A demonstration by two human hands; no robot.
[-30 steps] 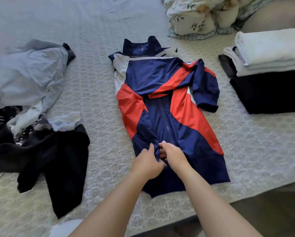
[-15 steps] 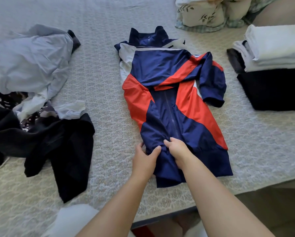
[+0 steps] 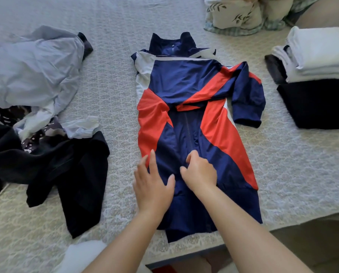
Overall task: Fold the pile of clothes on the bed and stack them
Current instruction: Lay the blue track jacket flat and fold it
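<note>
The pile of clothes (image 3: 36,107), still unfolded, lay heaped at the left of the bed (image 3: 282,164): a pale blue shirt (image 3: 31,69) over a black garment (image 3: 66,170). The stack (image 3: 320,79) of folded white and black pieces sat at the right. Between them the navy, red and white jacket (image 3: 194,119) lay flat, sleeves crossed over its front, hem at the near edge. The left hand (image 3: 152,184) rested flat, fingers straight, on its lower left part. The right hand (image 3: 199,172), fingers curled, pinched fabric beside the zip.
</note>
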